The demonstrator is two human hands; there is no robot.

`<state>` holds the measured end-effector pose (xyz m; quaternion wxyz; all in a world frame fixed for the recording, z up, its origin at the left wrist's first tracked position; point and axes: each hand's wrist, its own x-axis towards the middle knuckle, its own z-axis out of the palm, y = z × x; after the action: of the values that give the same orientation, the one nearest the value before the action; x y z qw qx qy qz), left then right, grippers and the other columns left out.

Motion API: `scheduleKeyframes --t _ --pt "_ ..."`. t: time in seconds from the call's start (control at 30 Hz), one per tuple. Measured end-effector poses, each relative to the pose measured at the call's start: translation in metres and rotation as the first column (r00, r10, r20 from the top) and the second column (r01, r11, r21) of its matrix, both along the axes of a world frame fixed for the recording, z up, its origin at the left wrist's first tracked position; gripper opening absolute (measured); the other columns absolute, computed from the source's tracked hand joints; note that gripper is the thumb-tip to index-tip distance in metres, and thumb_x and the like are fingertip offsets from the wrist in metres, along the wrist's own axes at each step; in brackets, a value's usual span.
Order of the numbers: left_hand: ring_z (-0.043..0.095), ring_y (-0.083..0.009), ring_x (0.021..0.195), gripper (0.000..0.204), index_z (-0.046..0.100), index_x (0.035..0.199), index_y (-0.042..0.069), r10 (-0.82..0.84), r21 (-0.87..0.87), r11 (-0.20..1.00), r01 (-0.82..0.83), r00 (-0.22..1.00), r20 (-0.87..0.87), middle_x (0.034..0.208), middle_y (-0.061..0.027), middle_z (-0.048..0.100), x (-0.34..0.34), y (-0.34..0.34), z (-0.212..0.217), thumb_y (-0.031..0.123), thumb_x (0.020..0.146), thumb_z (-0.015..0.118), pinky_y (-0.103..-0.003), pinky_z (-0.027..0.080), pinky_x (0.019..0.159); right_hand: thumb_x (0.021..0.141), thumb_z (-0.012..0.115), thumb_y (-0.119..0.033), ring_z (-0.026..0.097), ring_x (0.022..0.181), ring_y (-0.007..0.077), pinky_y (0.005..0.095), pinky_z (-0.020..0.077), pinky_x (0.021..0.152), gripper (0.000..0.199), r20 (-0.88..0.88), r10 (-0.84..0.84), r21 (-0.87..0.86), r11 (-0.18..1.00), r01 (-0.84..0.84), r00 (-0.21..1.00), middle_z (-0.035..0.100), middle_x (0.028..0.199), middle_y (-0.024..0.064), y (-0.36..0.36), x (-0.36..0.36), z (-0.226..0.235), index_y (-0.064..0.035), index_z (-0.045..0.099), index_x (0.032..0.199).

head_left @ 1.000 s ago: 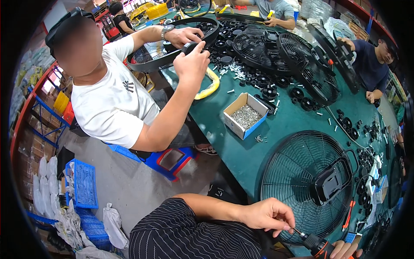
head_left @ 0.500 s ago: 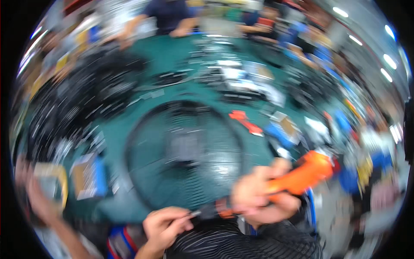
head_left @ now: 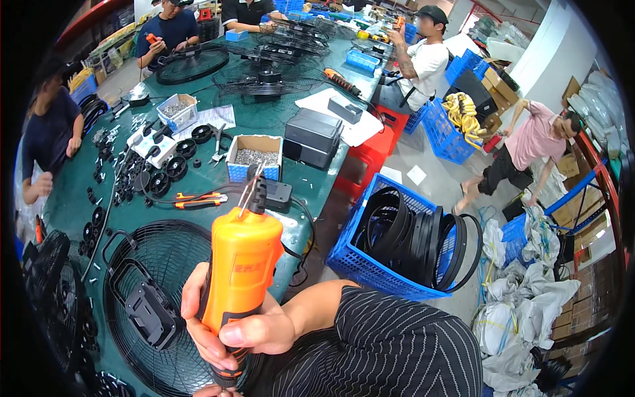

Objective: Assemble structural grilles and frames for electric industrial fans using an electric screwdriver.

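In my right hand [head_left: 268, 331] is an orange and black electric screwdriver [head_left: 245, 264], its cord end up and its bit end toward the lower edge. The fingers and thumb wrap round its body. Only fingertips of my left hand [head_left: 210, 392] show at the lower edge, closed by the bit; what they hold is too small and cut off to tell. To the left, a round black wire fan guard [head_left: 192, 231] lies on the green table [head_left: 198, 149], with a black plastic bracket [head_left: 151, 316] on it.
Beyond the screwdriver are an open box of screws [head_left: 254, 142], orange-handled pliers [head_left: 202, 200] and a black case [head_left: 312, 135]. Black round parts [head_left: 175, 167] lie further left. A blue crate [head_left: 397, 274] of black rings stands right of the table. Several people work around it; one person [head_left: 539, 142] bends at the right.
My view has swung to the right and sharpened from a blur. The screwdriver now stands more upright in my right hand; my left hand has slipped mostly below the lower edge.
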<state>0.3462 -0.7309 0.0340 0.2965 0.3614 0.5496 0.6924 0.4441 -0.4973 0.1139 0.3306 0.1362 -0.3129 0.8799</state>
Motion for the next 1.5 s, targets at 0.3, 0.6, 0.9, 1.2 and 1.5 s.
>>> scheduleKeyframes --t 0.3,0.6,0.9,1.2,1.5 --pt "0.060 -0.0206 0.075 0.012 0.061 0.087 -0.002 -0.082 -0.351 0.932 -0.087 0.895 -0.439 0.083 -0.0116 0.062 0.000 0.060 0.054 -0.002 0.077 0.066 -0.030 0.047 0.064 0.085 0.064 -0.015 0.057 0.057 0.0191 0.0323 0.0486 0.052 0.048 -0.278 0.014 0.090 0.996 0.011 0.961 0.058 0.076 0.0117 0.047 0.012 -0.007 -0.0032 0.042 0.126" --pt "0.050 -0.0393 0.118 0.018 0.064 0.086 -0.001 -0.234 -0.206 0.972 0.112 0.458 -0.857 0.112 -0.0161 0.058 -0.051 0.223 0.079 -0.006 0.069 0.068 -0.047 0.042 0.098 0.081 0.064 -0.016 0.053 0.060 0.0141 0.0303 0.0443 0.061 0.041 -0.213 -0.442 0.438 0.754 0.490 0.871 0.052 0.081 0.0073 0.118 0.033 0.034 0.0057 0.049 0.112" --pt "0.021 -0.0468 0.144 0.037 0.069 0.110 0.003 -0.877 -0.767 0.480 0.427 0.206 -0.434 0.145 -0.0274 0.041 -0.104 0.309 0.035 0.000 0.078 0.049 -0.053 0.020 0.118 0.088 0.048 -0.030 0.052 0.060 0.0183 0.0356 0.0452 0.060 0.054 0.061 -0.457 0.570 0.746 0.345 0.888 0.054 0.085 0.0122 0.162 -0.016 -0.020 0.0046 0.046 0.130" --pt "0.017 -0.0446 0.146 0.039 0.068 0.115 0.005 -0.915 -0.840 0.397 0.369 0.085 -0.395 0.147 -0.0239 0.041 -0.116 0.314 0.010 0.004 0.080 0.050 -0.055 0.009 0.120 0.091 0.048 -0.028 0.056 0.060 0.0202 0.0361 0.0486 0.061 0.056 0.136 -0.300 0.694 0.709 0.125 0.944 0.055 0.087 0.0142 0.171 -0.045 -0.043 0.0039 0.039 0.135" --pt "0.030 -0.0412 0.140 0.039 0.064 0.120 0.005 -0.908 -0.843 0.414 0.343 0.094 -0.407 0.135 -0.0209 0.053 -0.111 0.312 0.004 0.006 0.082 0.054 -0.057 0.011 0.119 0.093 0.051 -0.026 0.056 0.061 0.0210 0.0371 0.0496 0.061 0.058 0.147 -0.276 0.746 0.661 0.076 0.950 0.055 0.088 0.0149 0.156 -0.054 -0.043 0.0024 0.031 0.140"
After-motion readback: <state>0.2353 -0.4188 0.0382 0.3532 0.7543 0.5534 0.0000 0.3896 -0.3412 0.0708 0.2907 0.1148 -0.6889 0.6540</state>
